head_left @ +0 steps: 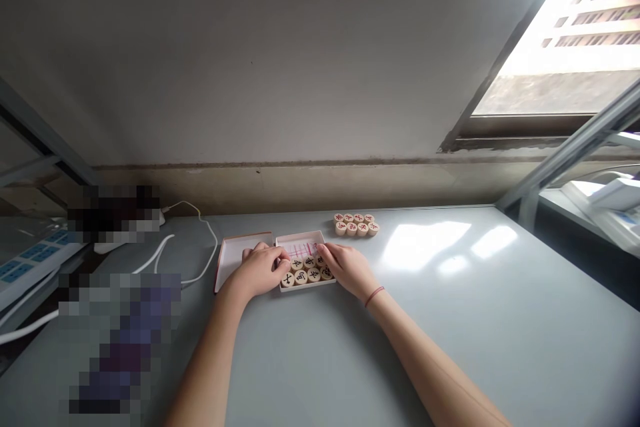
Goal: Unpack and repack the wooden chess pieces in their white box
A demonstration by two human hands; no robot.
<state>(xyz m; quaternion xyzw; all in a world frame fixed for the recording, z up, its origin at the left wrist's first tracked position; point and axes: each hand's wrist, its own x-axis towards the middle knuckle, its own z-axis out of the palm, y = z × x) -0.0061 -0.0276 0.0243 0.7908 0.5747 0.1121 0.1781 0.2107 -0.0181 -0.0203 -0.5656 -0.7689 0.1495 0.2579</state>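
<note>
grey tabletop (310,353) runs back to a pale wall (300,80), with daylight from the window (550,93) glaring on it to the right. the open box (307,287) sits between my hands, probably so both can reach in from its ends. inside, the black-marked pieces (301,277) stand in rows towards my side, faces up so the characters show, and the low walls seem to keep them from straying. red lines show on the bottom beyond them. the lid (231,261) lies just beside the box on my left, perhaps parked there to be out of the way. behind and to the right, on the bare surface, the red-marked pieces (351,229) stand in two close rows, apart from the box.

my left hand (255,271) curls over the box's left end, my right hand (350,270) bends in at the other. i can't tell whether either one grips a piece or only touches: my fingers hide their own tips and the outermost pieces. my left hand also covers part of the lid, and blurred blocks mask things at far left.
</note>
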